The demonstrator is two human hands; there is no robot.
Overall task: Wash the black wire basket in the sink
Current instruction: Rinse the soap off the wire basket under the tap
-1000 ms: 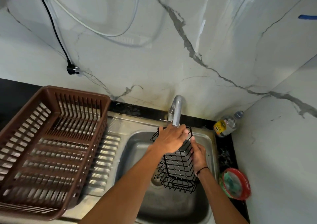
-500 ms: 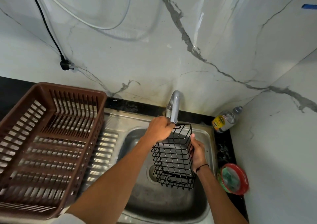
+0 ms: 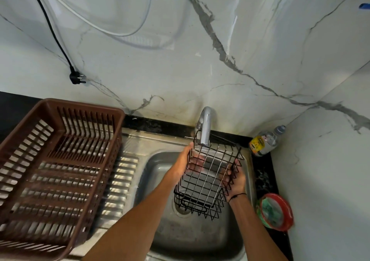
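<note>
Basket (image 3: 208, 182) rim touching faucet (image 3: 205, 126), hands (image 3: 183, 166) flanking.

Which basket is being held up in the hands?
The black wire basket, gripped under the tap. The brown plastic basket just sits on the drainboard.

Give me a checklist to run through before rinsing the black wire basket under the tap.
1. Basket held on both sides: ok. The left hand holds the left side of the black wire basket and the right hand holds its right side.
2. Basket under the spout: ok. The tap ends just above the basket's upper rim.
3. Basket over the sink: ok, it hangs above the basin.
4. Water running: cannot tell, no stream is clear.
5. Drain open: cannot tell, the basket partly hides it.
6. Place to dry it: ok, the brown dish rack stands left of the sink.
</note>
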